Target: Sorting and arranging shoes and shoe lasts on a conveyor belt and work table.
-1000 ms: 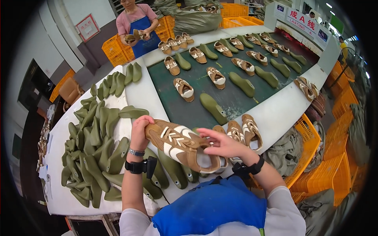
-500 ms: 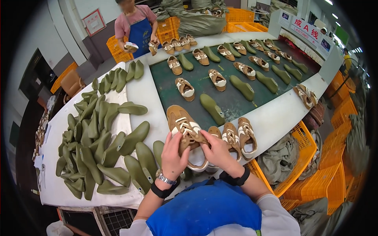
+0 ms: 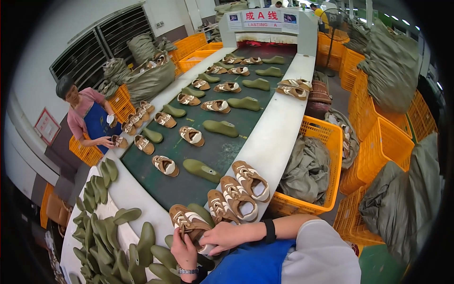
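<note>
shoes [image 3: 239, 191] on table edge [image 3: 276, 137], right of conveyor belt [image 3: 215, 151].

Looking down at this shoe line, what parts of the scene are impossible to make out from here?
- Head view: the heel end of the brown shoe is covered by the left hand and right hand.
- Whether a green last sits inside that shoe: hidden by its upper.
- Orange crate: grey bags hide what is in it.
- Far end of the green belt: shoes there are too small to tell apart.

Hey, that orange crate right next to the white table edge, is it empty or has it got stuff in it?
Not empty. The orange crate holds bunched olive-grey fabric that fills most of its inside; what lies beneath cannot be seen.
</note>
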A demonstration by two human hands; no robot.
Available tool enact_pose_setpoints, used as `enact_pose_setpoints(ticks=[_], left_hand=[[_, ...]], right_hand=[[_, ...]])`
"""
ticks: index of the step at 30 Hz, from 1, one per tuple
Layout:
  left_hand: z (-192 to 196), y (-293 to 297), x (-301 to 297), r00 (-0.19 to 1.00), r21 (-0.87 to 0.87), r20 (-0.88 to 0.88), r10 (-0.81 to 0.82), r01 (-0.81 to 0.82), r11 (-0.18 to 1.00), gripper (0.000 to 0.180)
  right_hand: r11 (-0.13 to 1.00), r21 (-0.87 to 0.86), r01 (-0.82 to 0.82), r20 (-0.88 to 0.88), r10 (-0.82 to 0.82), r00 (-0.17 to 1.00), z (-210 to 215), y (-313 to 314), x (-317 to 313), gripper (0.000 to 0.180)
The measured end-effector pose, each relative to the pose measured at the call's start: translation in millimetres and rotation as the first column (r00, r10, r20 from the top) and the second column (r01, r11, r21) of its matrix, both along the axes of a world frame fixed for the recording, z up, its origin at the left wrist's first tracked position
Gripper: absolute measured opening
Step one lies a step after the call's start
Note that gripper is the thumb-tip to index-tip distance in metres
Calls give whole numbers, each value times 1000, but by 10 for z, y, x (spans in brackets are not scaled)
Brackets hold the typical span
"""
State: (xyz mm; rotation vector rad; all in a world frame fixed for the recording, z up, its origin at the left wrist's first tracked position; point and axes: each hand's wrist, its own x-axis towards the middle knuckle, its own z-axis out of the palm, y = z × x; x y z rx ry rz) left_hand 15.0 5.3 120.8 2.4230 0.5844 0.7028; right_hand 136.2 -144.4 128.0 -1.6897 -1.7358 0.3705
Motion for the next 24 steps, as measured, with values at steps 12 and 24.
enact_pose_setpoints(ticks=[12,24], left_hand=[[-520,190,-282,877,82,-387,-283,339,937,45],[-925,175,-573,873,49,-443,-202,248,967,64]], right_hand=[[579,10,816,275,-786,554,-364,-1109,1579,31],[421,-266,867,530,-687,497,-786,-1180,1523,28]])
